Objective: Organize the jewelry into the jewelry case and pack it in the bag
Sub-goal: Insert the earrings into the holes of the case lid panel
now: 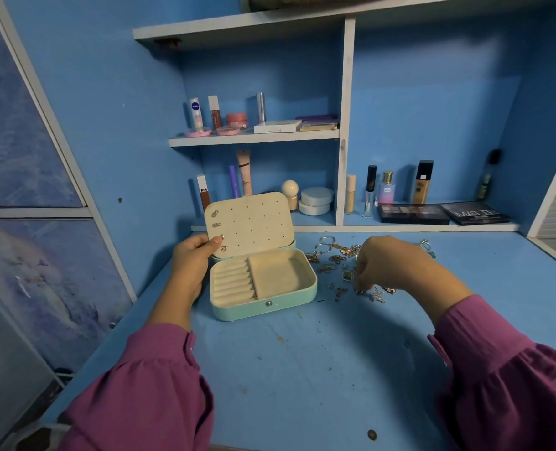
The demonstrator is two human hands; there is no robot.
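Two sleeves: loose magenta fabric, nearest the camera, one on each forearm, both reaching forward over the blue painted table (302,369).
Left hand (190,260): at the left edge of the open mint-green jewelry case (263,278), thumb and fingers holding the raised lid's lower left corner.
Right hand (390,263): hanging over the scattered pile of gold and silver jewelry (338,258), fingers curled downward with the tips among the pieces; whether they pinch one cannot be told.
Jewelry case: on the table between the two hands, lid upright; cream lining, ring rolls on the left of the base, a bare compartment on the right, a snap stud on the front wall.
Lid panel: cream, perforated, with four small earrings (219,231) fixed down its left side.
Jewelry: just right of the case, spread on the table, a star-shaped silver piece (377,294) nearest.
Shelves: white-edged shelves (253,138) behind, carrying cosmetics tubes, jars, bottles and dark eyeshadow palettes (442,213).
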